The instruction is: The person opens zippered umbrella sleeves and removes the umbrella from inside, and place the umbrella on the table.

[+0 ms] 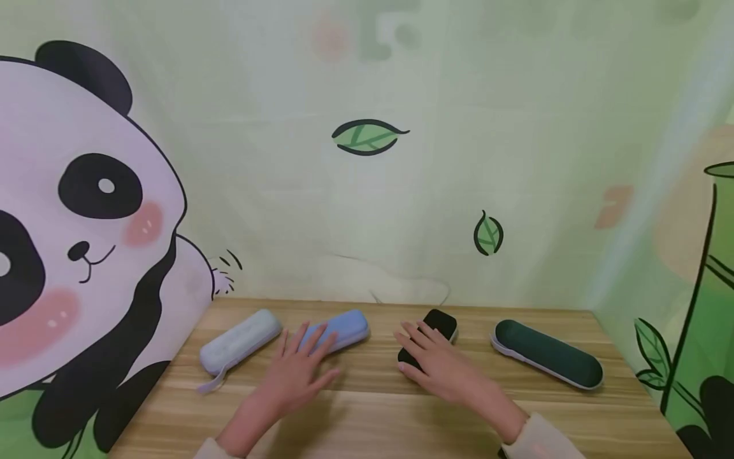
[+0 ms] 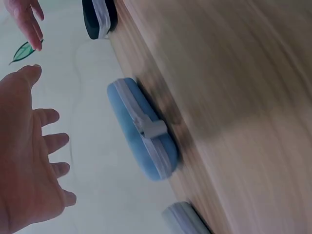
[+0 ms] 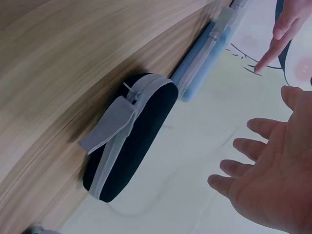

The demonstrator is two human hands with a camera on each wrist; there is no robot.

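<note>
Four zip cases lie in a row on the wooden table. My left hand [image 1: 295,376], fingers spread, is over the near end of the blue case [image 1: 344,330]; the left wrist view shows a gap between this hand [image 2: 29,156] and the blue case [image 2: 141,129]. My right hand [image 1: 444,366] is spread above the black case [image 1: 440,322], hiding its middle in the head view. In the right wrist view that hand [image 3: 275,165] stands apart from the black case [image 3: 141,141], whose grey strap hangs out. Neither hand holds anything.
A pale grey-blue case [image 1: 241,342] with a strap lies at the left, and a dark green case [image 1: 547,354] at the right. Behind the wooden table [image 1: 367,421] hangs a green cloth [image 1: 275,191] printed with a panda and leaves.
</note>
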